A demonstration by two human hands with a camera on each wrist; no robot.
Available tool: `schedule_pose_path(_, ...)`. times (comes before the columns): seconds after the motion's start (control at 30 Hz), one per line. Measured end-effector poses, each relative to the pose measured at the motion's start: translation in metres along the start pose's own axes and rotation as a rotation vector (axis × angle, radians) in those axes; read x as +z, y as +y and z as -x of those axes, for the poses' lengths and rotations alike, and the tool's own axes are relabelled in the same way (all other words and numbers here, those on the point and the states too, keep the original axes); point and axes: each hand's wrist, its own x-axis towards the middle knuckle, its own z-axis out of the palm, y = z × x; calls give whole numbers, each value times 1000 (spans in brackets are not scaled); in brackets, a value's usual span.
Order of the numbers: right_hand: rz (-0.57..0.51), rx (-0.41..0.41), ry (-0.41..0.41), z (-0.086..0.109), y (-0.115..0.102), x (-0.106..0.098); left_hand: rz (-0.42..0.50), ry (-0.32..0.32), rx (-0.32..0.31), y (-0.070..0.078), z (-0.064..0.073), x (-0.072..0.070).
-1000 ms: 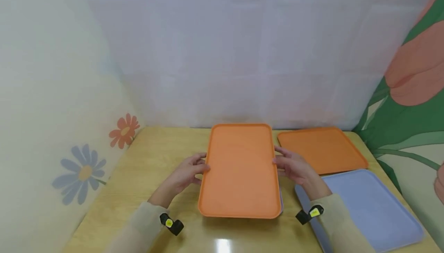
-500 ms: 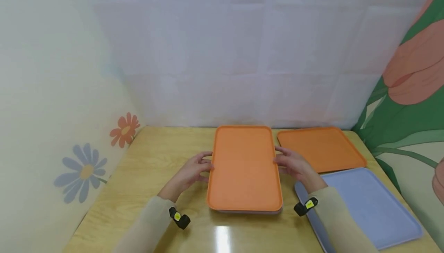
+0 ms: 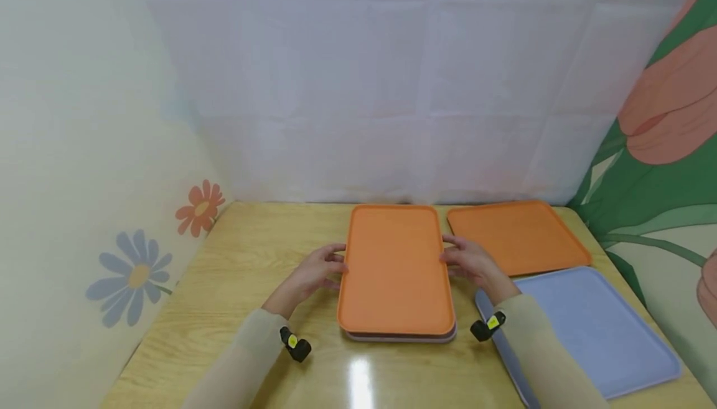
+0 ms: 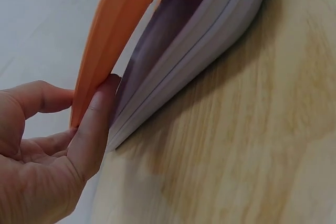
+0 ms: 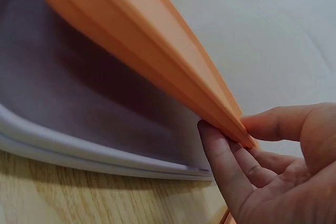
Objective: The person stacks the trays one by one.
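Note:
An orange tray (image 3: 396, 266) is held by both hands just above a small stack of pale purple trays (image 3: 400, 338). The left hand (image 3: 313, 274) pinches its left edge, thumb on one side and fingers on the other, as the left wrist view shows. On the opposite edge the right hand (image 3: 473, 263) grips in the same way. Both wrist views show a gap between the orange tray (image 5: 157, 45) and the purple trays (image 4: 210, 35), wider toward the near end in the right wrist view. The purple stack lies flat on the wooden table and is mostly hidden from above.
Another orange tray (image 3: 518, 238) lies at the back right of the wooden table (image 3: 269, 228). In front of it, pale blue trays (image 3: 594, 334) lie partly under the right forearm. A white cloth (image 3: 336, 85) hangs behind the table, and painted walls stand at both sides.
Both hands have brought the orange tray down and slightly to the right, over the purple trays, whose front edge now shows beneath it. The trays on the right stay put.

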Motion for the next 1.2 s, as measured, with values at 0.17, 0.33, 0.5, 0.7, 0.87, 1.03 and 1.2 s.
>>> schedule_pose_path(0.17,30,-4,17,-3,3,1,-17,-9,-6,-1,-3,1)
schedule_pose_path(0.33,77,12,45,-5,4,2,-32,-32,-8,-1,-5,1)
schedule_pose_path(0.5,117,18,62,-8,3,1,-47,-25,-8,1,-6,4)
schedule_pose_path(0.7,135,20,64,-10,6,0,-80,-8,-34,1,-8,7)
schedule_pose_path(0.87,185,4,64,-9,5,0,-149,3,-66,1,-10,9)
schedule_pose_path(1.03,228,23,70,-9,5,-1,-191,20,-82,1,-10,11)
schedule_pose_path(1.2,283,39,73,-9,4,-1,-184,20,-96,2,-9,14)
